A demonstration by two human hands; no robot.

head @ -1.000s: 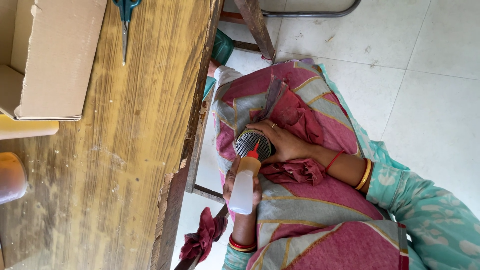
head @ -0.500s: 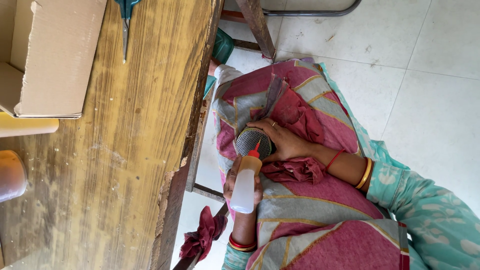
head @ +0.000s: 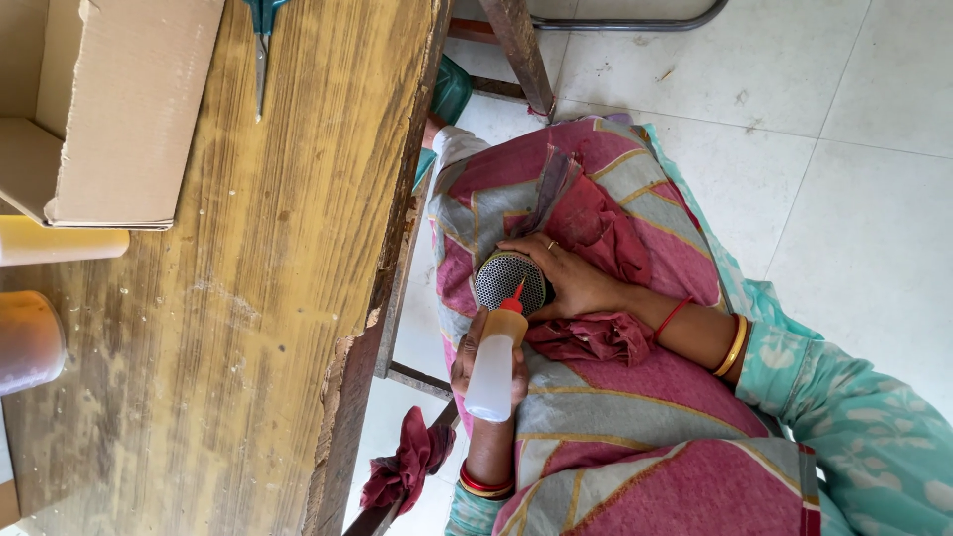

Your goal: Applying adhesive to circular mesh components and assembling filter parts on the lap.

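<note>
Red-tipped squeeze bottle [head: 493, 365] was grasped in your left grip [head: 486, 362], nozzle touching the round mesh piece [head: 506, 278] that your right grip [head: 574, 280] clasped.

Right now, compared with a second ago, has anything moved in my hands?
Nothing visibly changed. The left hand holds the squeeze bottle, its red tip at the round mesh piece gripped by the right hand on the lap.

A small home workshop: worn wooden worktable [head: 248, 328], cardboard box [head: 109, 109], scissors [head: 261, 40], tiled floor [head: 854, 149].
</note>
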